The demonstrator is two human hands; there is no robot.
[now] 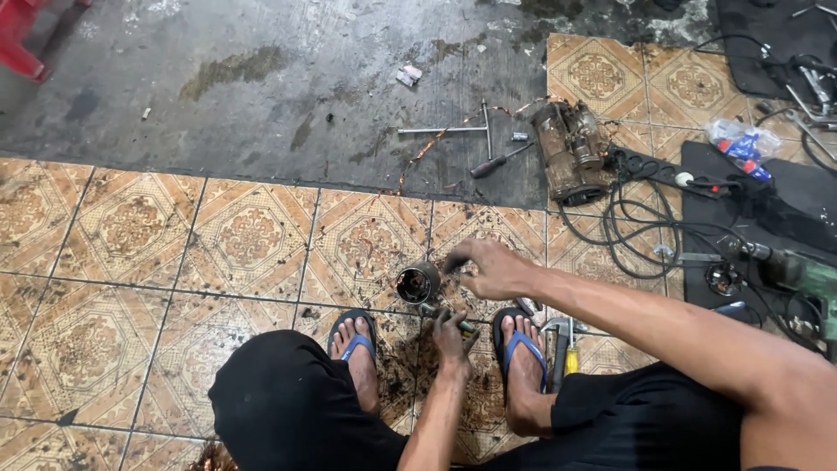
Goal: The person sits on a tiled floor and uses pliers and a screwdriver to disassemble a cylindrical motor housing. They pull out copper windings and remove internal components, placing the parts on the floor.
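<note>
I sit low over a patterned tile floor with my feet in blue flip-flops. A dark metal cylinder housing, hollow with its open end facing me, lies on the tile between my feet. My right hand reaches across and rests just right of it, greasy fingers curled with the fingertips pointing at the housing's side. My left hand is lower, fingers closed around a small dark tool or part on the floor. What exactly that piece is cannot be made out.
A rusty motor unit lies at the back right beside a T-handle wrench and a screwdriver. Black cables, a green power drill, pliers and a yellow-handled tool crowd the right. Bare wet concrete stretches behind.
</note>
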